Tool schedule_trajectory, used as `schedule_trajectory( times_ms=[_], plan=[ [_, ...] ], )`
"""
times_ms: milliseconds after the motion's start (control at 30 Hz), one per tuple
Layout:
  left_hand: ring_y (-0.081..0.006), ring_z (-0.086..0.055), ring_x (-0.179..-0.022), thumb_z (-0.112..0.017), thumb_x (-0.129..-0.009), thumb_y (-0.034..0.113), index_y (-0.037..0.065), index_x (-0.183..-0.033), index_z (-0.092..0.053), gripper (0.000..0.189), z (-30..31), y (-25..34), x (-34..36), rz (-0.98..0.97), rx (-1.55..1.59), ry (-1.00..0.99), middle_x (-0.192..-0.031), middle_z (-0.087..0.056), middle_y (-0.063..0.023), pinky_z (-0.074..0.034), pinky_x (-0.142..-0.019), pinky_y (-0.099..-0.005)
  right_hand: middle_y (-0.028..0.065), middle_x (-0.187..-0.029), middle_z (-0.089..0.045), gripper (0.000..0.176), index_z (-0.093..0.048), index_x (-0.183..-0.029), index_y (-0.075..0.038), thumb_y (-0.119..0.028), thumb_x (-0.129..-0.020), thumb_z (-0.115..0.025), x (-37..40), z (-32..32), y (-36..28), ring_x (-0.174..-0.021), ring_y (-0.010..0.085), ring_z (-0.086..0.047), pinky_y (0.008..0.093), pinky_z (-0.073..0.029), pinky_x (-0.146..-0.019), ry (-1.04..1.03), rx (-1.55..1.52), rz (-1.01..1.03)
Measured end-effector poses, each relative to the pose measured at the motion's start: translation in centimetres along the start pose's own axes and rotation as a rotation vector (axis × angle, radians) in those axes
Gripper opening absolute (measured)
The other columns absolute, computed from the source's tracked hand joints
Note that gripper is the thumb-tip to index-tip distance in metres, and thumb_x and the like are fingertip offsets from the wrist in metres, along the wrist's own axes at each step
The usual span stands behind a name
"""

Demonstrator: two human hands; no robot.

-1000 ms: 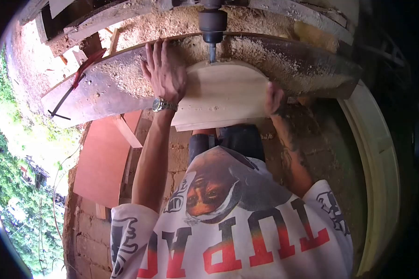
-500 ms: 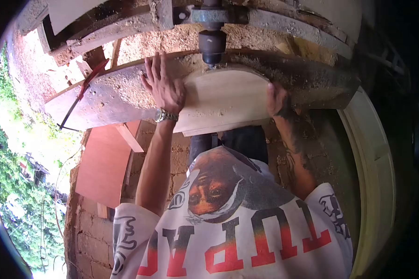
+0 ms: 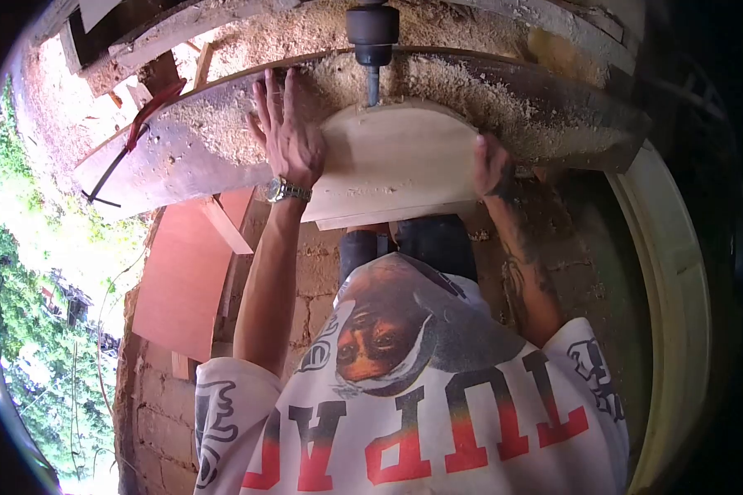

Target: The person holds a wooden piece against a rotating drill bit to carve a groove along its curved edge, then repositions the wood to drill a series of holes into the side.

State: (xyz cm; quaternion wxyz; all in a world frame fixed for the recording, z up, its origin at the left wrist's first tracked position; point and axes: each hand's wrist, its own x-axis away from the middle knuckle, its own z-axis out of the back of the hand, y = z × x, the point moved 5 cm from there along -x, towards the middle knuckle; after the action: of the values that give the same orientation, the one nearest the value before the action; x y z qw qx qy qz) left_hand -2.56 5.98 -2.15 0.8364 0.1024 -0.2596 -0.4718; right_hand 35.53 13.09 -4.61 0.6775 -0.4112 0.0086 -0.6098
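Observation:
A pale wooden board (image 3: 396,161) with a curved far edge lies flat on the worktable under a spindle chuck (image 3: 372,35). The thin bit (image 3: 373,86) below the chuck stands at the board's curved edge. My left hand (image 3: 291,148), wearing a metal watch (image 3: 287,190), lies flat with fingers spread at the board's left side, fingertips on the dusty tabletop. My right hand (image 3: 492,167) grips the board's right edge, fingers curled and thumb side up. Its underside is hidden. Wood shavings (image 3: 499,103) lie around the curved edge.
The long worktable (image 3: 570,136) is strewn with sawdust. A red-handled clamp (image 3: 144,115) sits on its left end. A reddish panel (image 3: 186,276) leans against the brick wall below. At right stands a pale frame (image 3: 677,272); timber beams cross the far side.
The view has tilted slightly, and chuck, table and board sit higher in it. More of the bit shows below the chuck. Both hands keep nearly the same places on the board.

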Motion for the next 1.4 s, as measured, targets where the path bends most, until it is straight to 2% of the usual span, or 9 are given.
schedule_trajectory(
  times_ms=[233, 533, 667, 767, 867, 1000, 1133, 1267, 1400],
  plan=[
    [-0.0381, -0.011, -0.165, -0.052, -0.090, 0.035, 0.024, -0.170, -0.029, 0.084, -0.3, 0.0, -0.8, 0.039, -0.036, 0.001, -0.178, -0.020, -0.0117, -0.006, -0.127, -0.0645, 0.0286, -0.087, -0.066, 0.055, -0.068, -0.101, -0.002, -0.053, -0.107, -0.048, -2.8, 0.8, -0.5, -0.082, 0.0514, -0.066, 0.0566, -0.050, -0.069, -0.012, 0.039, 0.029],
    [-0.0382, -0.015, -0.164, -0.043, -0.101, 0.055, 0.021, -0.169, -0.031, 0.077, 0.0, -0.2, -2.8, -0.058, -0.035, 0.045, -0.175, -0.028, -0.0107, -0.004, -0.127, -0.0636, 0.0286, -0.083, -0.066, 0.055, -0.069, -0.101, -0.002, -0.053, -0.106, -0.050, -4.8, 2.2, -3.5, -0.082, 0.0507, -0.067, 0.0554, -0.051, -0.069, 0.034, -0.017, 0.028],
    [-0.0358, -0.013, -0.165, -0.047, -0.098, 0.043, 0.020, -0.169, -0.029, 0.077, -0.3, -0.7, -2.5, -0.060, -0.036, 0.022, -0.176, -0.026, -0.0094, -0.004, -0.128, -0.0620, 0.0268, -0.081, -0.066, 0.053, -0.069, -0.100, -0.002, -0.052, -0.107, -0.052, -3.0, 0.5, -2.2, -0.077, 0.0463, -0.067, 0.0525, -0.051, -0.067, 0.006, -0.019, 0.014],
    [-0.0342, -0.010, -0.165, -0.050, -0.090, 0.027, 0.019, -0.170, -0.027, 0.084, -0.3, -0.3, -1.1, -0.044, -0.038, -0.006, -0.177, -0.023, -0.0095, -0.004, -0.130, -0.0597, 0.0308, -0.086, -0.065, 0.047, -0.067, -0.096, 0.000, -0.040, -0.110, -0.046, -0.3, 0.6, -4.8, -0.083, 0.0520, -0.065, 0.0545, -0.050, -0.069, 0.075, -0.276, 0.103],
    [-0.0359, -0.010, -0.165, -0.050, -0.089, 0.024, 0.018, -0.170, -0.026, 0.085, -0.9, -0.5, -0.3, -0.065, -0.067, 0.014, -0.178, -0.022, -0.0105, -0.004, -0.130, -0.0600, 0.0246, -0.076, -0.063, 0.052, -0.068, -0.099, -0.002, -0.052, -0.106, -0.055, 2.2, -1.1, -0.3, -0.068, 0.0428, -0.062, 0.0516, -0.048, -0.064, 0.051, -0.090, -0.033],
    [-0.0387, -0.010, -0.164, -0.052, -0.087, 0.029, 0.017, -0.170, -0.026, 0.088, -0.5, -0.5, -1.0, -0.103, -0.020, -0.001, -0.178, -0.020, -0.0122, -0.006, -0.129, -0.0629, 0.0242, -0.077, -0.063, 0.051, -0.067, -0.096, -0.002, -0.050, -0.105, -0.055, 3.2, -1.9, -1.3, -0.069, 0.0427, -0.063, 0.0513, -0.048, -0.064, 0.091, -0.125, -0.049],
    [-0.0348, -0.010, -0.165, -0.057, -0.085, 0.020, 0.015, -0.169, -0.028, 0.088, -0.2, 0.1, -1.0, -0.089, -0.029, -0.002, -0.178, -0.020, -0.0119, -0.006, -0.130, -0.0612, 0.0237, -0.074, -0.062, 0.051, -0.066, -0.092, 0.000, -0.048, -0.105, -0.053, 2.8, -1.8, -2.3, -0.069, 0.0409, -0.063, 0.0501, -0.049, -0.065, 0.138, -0.179, -0.056],
    [-0.0363, -0.017, -0.164, -0.056, -0.080, 0.026, 0.017, -0.168, -0.033, 0.091, -0.2, 0.4, -1.1, -0.038, -0.051, 0.034, -0.173, -0.032, -0.0115, -0.009, -0.128, -0.0639, 0.0308, -0.084, -0.065, 0.051, -0.068, -0.095, -0.002, -0.045, -0.108, -0.044, 1.8, -1.3, -2.6, -0.080, 0.0535, -0.064, 0.0561, -0.048, -0.067, 0.049, -0.139, -0.030],
    [-0.0397, -0.034, -0.151, -0.056, -0.079, 0.020, 0.015, -0.161, -0.045, 0.083, 0.7, 1.4, -2.5, -0.058, -0.109, 0.091, -0.159, -0.045, -0.0158, -0.016, -0.127, -0.0593, 0.0228, -0.073, -0.063, 0.049, -0.068, -0.091, -0.001, -0.044, -0.105, -0.050, 1.3, -1.0, -2.0, -0.068, 0.0411, -0.062, 0.0510, -0.048, -0.064, 0.061, -0.055, -0.074]
  ],
)
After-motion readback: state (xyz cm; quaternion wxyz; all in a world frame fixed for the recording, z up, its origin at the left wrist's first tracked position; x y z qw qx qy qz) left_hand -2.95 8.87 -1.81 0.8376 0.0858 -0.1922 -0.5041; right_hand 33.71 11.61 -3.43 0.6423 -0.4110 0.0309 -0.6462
